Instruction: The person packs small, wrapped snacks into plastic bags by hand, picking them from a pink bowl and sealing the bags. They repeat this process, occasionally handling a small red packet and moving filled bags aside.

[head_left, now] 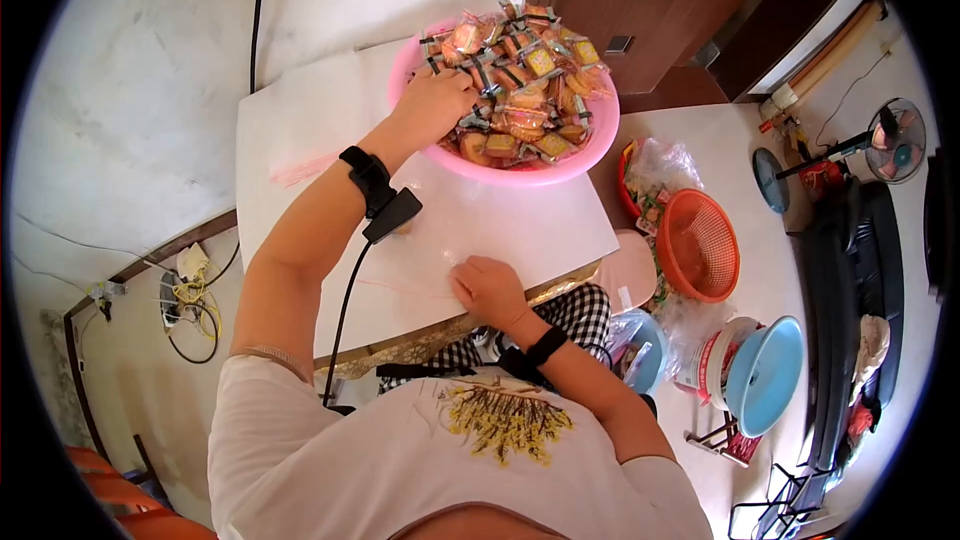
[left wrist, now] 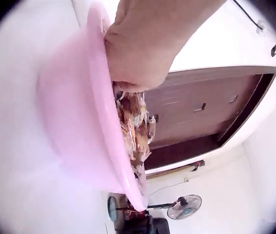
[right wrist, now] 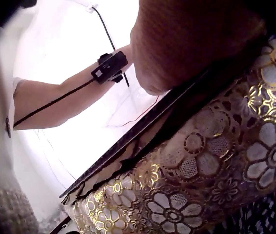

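A pink basin heaped with small wrapped biscuits stands at the far end of the white table. My left hand reaches over its near-left rim, fingers bent down among the packets; the fingertips are hidden, so I cannot tell what they hold. In the left wrist view, the hand is inside the rim, above the packets. My right hand rests at the table's near edge with curled fingers, gripping a clear plastic bag with a thin reddish edge. The bag lies flat on the table, partly behind my left wrist's camera.
Pinkish plastic bags lie on the table's left side. To the right on the floor are an orange-red basket, a light-blue basin and a standing fan. A gold floral cloth hangs at the table edge.
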A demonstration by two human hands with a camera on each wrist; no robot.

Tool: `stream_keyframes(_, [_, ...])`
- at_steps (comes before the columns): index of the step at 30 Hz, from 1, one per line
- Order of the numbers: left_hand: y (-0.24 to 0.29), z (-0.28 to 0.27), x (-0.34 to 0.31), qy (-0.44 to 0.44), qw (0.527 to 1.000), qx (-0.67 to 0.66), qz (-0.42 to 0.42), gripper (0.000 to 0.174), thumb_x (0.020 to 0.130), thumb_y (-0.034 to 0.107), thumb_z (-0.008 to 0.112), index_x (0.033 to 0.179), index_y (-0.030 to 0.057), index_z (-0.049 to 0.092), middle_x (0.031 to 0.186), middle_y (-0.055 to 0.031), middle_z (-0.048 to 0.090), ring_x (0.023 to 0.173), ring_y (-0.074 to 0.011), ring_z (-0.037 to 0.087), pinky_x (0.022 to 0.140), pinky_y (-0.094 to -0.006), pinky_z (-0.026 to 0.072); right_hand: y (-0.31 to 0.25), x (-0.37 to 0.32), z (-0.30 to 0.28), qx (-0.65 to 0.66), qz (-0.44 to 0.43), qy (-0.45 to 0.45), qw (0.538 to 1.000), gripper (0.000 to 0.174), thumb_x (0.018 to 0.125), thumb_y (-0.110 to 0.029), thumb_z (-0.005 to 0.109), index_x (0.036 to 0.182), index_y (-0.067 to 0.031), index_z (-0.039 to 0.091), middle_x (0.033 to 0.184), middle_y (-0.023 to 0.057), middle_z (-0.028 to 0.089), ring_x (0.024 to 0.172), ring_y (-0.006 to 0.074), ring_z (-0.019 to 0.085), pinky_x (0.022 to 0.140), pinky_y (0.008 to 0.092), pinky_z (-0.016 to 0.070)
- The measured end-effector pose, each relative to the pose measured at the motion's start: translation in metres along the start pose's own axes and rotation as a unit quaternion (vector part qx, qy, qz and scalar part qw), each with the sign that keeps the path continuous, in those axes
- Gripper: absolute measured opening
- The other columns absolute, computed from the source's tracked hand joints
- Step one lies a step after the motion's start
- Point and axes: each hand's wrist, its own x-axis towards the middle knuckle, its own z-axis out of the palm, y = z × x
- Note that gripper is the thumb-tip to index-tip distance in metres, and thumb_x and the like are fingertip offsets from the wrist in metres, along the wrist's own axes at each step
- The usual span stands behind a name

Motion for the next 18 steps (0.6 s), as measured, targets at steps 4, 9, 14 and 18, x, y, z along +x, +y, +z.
stream_keyframes(4, [-0.006,0.002,0.014,-0.033,0.999,-0.013,0.006,0.02,0.077,0.01,0.058,0.096,0.011,0.065,0.099,-0.0051,0.056,0.101,-0.024,0.055,0.08,-0.0378,0.0466,-0.001,0.001,-0.001,0.0,0.004,-0.004,1.0,0.012,0.079,-0.01,0.062,0.075,-0.0063,0.052,0.069,0.0103,0.051,0.064,0.0313,0.055,0.056,0.0417,0.0448])
stream_keyframes(9, [-0.02,0.008,0.015,-0.004,0.983,-0.174,-0.059,0.019,0.078,0.01,0.063,0.097,0.007,0.062,0.095,-0.0099,0.058,0.095,-0.028,0.058,0.078,-0.0395,0.0483,-0.001,0.0,0.001,-0.012,0.015,-0.008,1.0,0.012,0.08,-0.011,0.062,0.074,-0.0061,0.053,0.069,0.0108,0.051,0.064,0.0317,0.055,0.056,0.042,0.0445])
stream_keyframes(14, [-0.001,-0.047,-0.023,0.061,0.89,-0.396,-0.218,0.015,0.087,0.007,0.056,0.101,0.0035,0.058,0.081,-0.01,0.062,0.065,-0.0211,0.059,0.06,-0.0323,0.0503,-0.003,0.002,0.0,-0.003,0.019,0.0,1.0,0.012,0.08,-0.011,0.062,0.073,-0.0059,0.054,0.068,0.0115,0.051,0.065,0.033,0.055,0.058,0.0432,0.0448])
stream_keyframes(18, [0.022,-0.078,-0.085,0.075,0.724,-0.6,-0.332,0.01,0.09,0.007,0.056,0.098,0.0038,0.05,0.085,-0.0065,0.063,0.065,-0.0104,0.058,0.057,-0.0252,0.0507,0.003,-0.001,0.007,-0.017,0.01,0.013,1.0,0.01,0.08,-0.011,0.062,0.074,-0.0058,0.055,0.068,0.0122,0.052,0.066,0.0336,0.054,0.059,0.0436,0.0445])
